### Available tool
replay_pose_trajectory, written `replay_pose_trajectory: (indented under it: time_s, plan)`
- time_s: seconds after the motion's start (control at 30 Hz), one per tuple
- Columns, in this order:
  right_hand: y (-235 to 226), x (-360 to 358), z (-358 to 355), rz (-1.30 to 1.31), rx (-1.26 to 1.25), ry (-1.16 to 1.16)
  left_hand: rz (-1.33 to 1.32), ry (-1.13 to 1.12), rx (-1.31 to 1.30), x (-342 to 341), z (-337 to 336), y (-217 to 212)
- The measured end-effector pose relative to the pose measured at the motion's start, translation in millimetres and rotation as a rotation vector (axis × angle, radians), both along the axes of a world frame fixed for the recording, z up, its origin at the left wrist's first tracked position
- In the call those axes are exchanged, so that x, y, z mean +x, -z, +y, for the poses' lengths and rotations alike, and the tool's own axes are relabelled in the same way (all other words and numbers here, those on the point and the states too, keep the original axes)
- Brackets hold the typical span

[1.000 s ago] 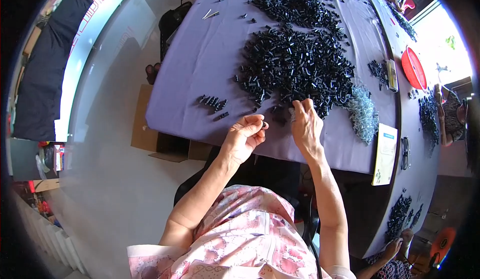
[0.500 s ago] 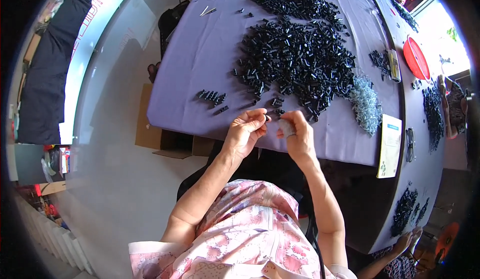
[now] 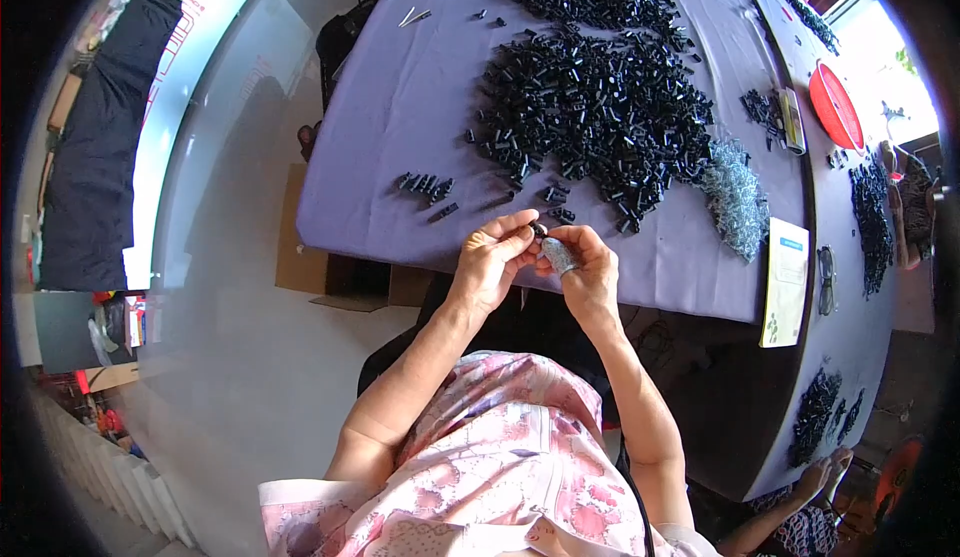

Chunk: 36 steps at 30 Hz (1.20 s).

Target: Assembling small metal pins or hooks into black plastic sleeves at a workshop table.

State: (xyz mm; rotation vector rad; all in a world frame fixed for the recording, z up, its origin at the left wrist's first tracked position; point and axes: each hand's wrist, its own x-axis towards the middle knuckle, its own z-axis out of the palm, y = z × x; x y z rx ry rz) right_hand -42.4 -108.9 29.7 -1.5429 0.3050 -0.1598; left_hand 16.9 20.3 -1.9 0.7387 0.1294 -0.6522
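My left hand (image 3: 490, 262) pinches a small black cylindrical part (image 3: 539, 228) between thumb and forefinger, just off the table's near edge. My right hand (image 3: 590, 277) meets it there, its fingers closed on the same part; a grey cover (image 3: 560, 255) wraps the thumb. Beyond both hands spreads a large heap of short black cylindrical parts (image 3: 600, 107). A small group of these parts (image 3: 556, 195) lies just past my fingertips. Farther left, several longer black pieces (image 3: 425, 187) lie in a row.
The purple-covered table (image 3: 370, 147) also bears a pile of clear, springy-looking bits (image 3: 737, 202), a pale booklet (image 3: 785, 282) and eyeglasses (image 3: 827, 279). A red basket (image 3: 835, 105) stands far right. Another person's hands (image 3: 825, 477) are at the lower right. A cardboard box (image 3: 300, 257) is under the table.
My right hand has come in toward the left and now meets my left hand at the small black part. My left hand has hardly moved.
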Motion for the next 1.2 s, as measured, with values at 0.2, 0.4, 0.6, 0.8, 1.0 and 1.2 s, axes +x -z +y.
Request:
replay_pose_trajectory:
  time_s: [0.2, 0.4, 0.6, 0.8, 1.0, 1.2]
  plan:
    - [3.7, -1.9, -0.5, 0.005, 0.058, 0.015, -0.027, 0.004, 0.014, -0.3, -0.4, 4.0]
    - [3.5, -1.3, -1.1, 0.004, 0.116, 0.019, -0.077, 0.001, 0.001, -0.8, -0.2, 6.0]
    - [10.1, -2.8, 0.2, -0.095, 0.019, 0.048, -0.076, 0.006, -0.018, -0.2, -0.6, 7.1]
    - [7.8, -2.3, -3.4, -0.271, -0.49, 0.046, -0.089, -0.046, 0.068, -4.5, -4.4, 6.6]
    - [0.7, -2.2, -6.1, -0.372, -0.753, 0.006, -0.141, -0.015, 0.121, -4.2, -3.3, 9.2]
    - [0.1, 3.1, -14.9, -0.43, -0.818, -0.124, -0.121, -0.004, 0.118, -0.6, -3.3, -0.6]
